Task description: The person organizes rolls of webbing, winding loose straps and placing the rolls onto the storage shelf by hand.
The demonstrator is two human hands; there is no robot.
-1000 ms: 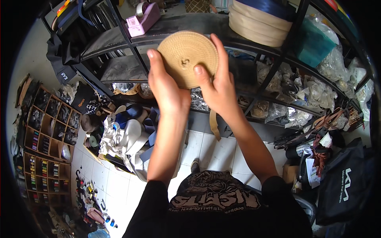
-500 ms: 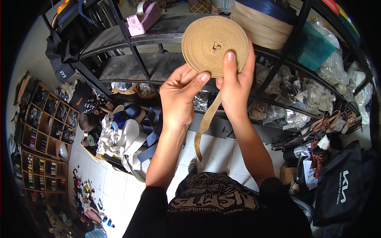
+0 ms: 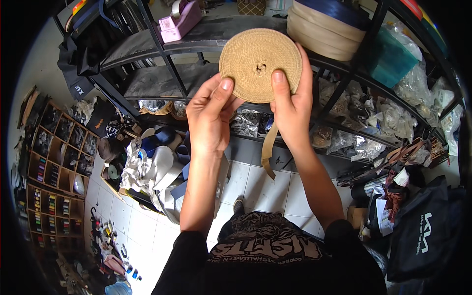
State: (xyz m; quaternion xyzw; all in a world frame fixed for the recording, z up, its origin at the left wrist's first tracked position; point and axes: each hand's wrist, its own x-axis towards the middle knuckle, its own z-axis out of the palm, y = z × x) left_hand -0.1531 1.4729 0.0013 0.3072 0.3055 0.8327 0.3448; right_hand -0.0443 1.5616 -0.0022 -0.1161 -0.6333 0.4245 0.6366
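A flat, tightly wound roll of tan webbing (image 3: 255, 54) is held up between my hands, its coiled face turned toward me. My left hand (image 3: 211, 105) grips its lower left rim, thumb on the face and fingers behind. On the lower right side, my right hand (image 3: 291, 101) holds it the same way, with the thumb resting below the small hole at the centre. A loose tail of webbing (image 3: 268, 152) hangs down beside my right wrist, and its end curls a little.
Ahead stands a black metal shelf (image 3: 142, 46) with a pink tape dispenser (image 3: 181, 24), stacked beige and navy rolls (image 3: 322, 32) and a teal bin (image 3: 391, 61). A box of grey and navy strap rolls (image 3: 160, 169) sits on the floor. Thread spools fill a wooden rack (image 3: 56, 182).
The roll has shifted slightly left and down. My left hand has moved up and left along its rim, its thumb now on the face. The loose tail has swung to the right.
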